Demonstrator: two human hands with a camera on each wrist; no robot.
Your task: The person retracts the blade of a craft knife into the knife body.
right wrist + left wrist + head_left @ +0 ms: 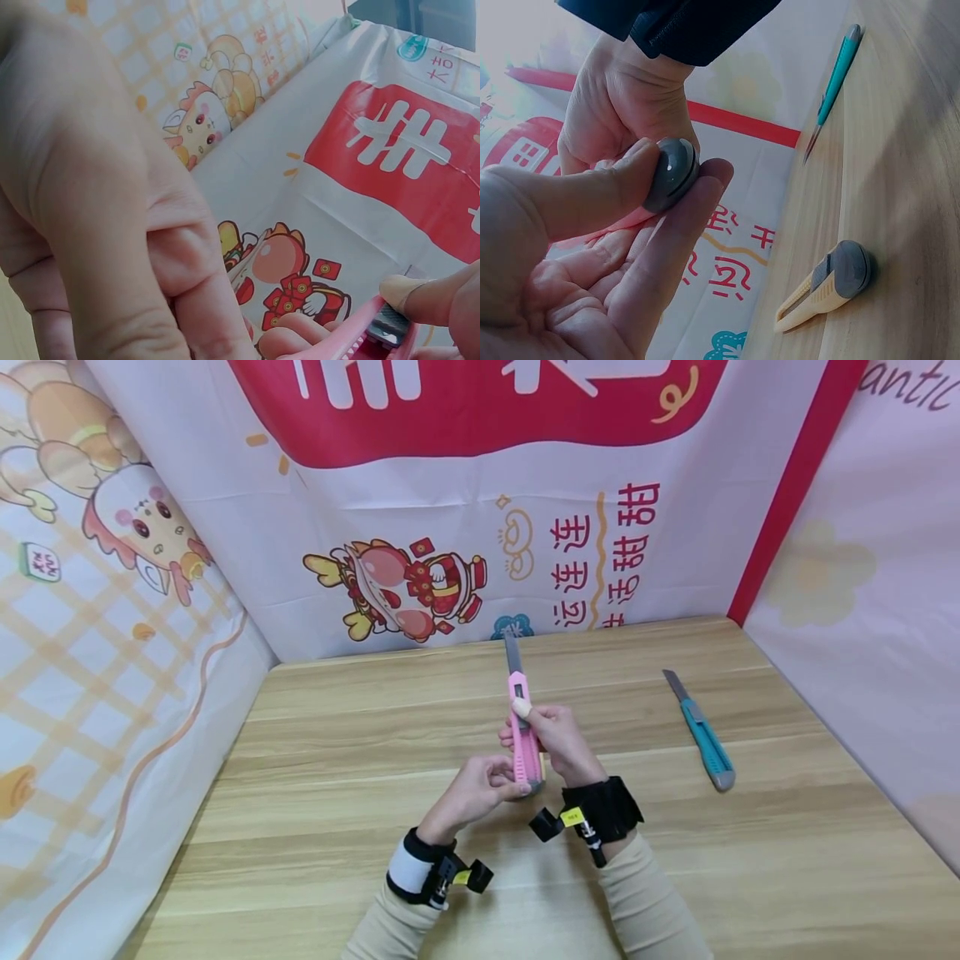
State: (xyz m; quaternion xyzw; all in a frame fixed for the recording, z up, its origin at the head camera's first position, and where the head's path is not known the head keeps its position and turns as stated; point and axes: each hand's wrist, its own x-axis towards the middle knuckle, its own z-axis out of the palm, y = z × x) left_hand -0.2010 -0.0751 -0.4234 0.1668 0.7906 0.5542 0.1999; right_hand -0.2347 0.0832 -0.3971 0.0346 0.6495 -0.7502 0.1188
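Both hands are closed on a pink utility knife (528, 752), held above the middle of the wooden table (337, 752) with its extended grey blade (513, 653) pointing toward the back edge. The left hand (480, 787) pinches the knife's rounded grey end cap (673, 175) between thumb and fingertips, at the end nearer the front edge. The right hand (561, 737) grips the body farther up, its thumb lying on the dark slider (388, 325) and its other fingers curled around the far side. Below them, a pale yellow utility knife (826, 289) with a grey end lies on the tabletop, mostly hidden by the pink one in the head view. A teal utility knife (707, 735) lies well apart, toward the right edge, its exposed blade angled toward the back edge and its grey butt toward the front. Both wrists wear straps with small devices, over beige sleeves (651, 902). Along the back edge hangs a white printed cloth (420, 485) with red panels and a cartoon figure.
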